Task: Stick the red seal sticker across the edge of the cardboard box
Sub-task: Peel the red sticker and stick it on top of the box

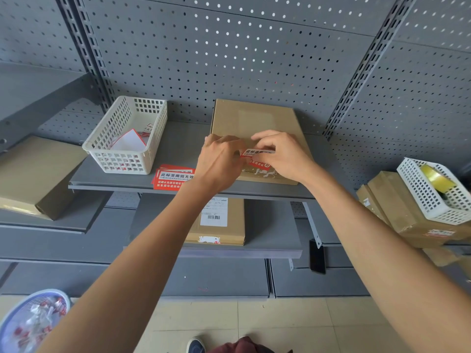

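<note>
A flat brown cardboard box (pixel 254 121) lies on the grey shelf (pixel 183 146), its near edge toward me with torn white sticker remains. A red seal sticker (pixel 256 156) with white and black print is held just above the box's near part. My left hand (pixel 219 161) pinches the sticker's left end. My right hand (pixel 283 154) grips its right end, fingers curled over the top. Whether the sticker touches the box I cannot tell.
A stack of red seal stickers (pixel 173 177) lies on the shelf left of the box. A white basket (pixel 127 136) with scraps stands further left. Other boxes (pixel 219 222) sit on lower and side shelves. A white basket with tape (pixel 438 187) sits right.
</note>
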Demonstrator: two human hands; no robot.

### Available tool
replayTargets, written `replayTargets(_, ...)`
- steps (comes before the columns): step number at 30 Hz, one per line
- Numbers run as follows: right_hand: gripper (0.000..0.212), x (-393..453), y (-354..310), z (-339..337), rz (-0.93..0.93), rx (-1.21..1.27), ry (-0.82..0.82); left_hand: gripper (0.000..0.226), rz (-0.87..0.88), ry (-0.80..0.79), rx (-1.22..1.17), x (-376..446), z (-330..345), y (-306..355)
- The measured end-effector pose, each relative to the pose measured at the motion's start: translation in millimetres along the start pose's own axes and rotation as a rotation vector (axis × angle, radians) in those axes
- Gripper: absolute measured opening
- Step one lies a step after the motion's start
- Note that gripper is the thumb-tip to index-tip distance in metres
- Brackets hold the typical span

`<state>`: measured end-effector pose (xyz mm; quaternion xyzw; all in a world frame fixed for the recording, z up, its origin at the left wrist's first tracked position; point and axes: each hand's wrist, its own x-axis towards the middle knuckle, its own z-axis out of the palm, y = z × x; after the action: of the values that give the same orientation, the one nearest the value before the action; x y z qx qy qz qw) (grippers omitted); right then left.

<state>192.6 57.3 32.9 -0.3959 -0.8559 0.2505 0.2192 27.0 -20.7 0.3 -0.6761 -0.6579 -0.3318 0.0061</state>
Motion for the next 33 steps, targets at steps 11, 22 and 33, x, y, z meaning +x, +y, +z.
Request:
replayTargets(11, 0.010, -8, 18, -13, 0.045, 0.052, 0.024, 0.019, -0.022, -0.043, 0.033, 1, 2, -3)
replayTargets(22, 0.007, -7, 24, -10, 0.037, 0.071, 0.025, 0.019, -0.142, -0.112, 0.056, 10, 1, 14)
replayTargets(33, 0.015, -13, 28, -18, 0.065, 0.113, 0.054, 0.017, -0.154, -0.099, 0.047, 8, -1, 16)
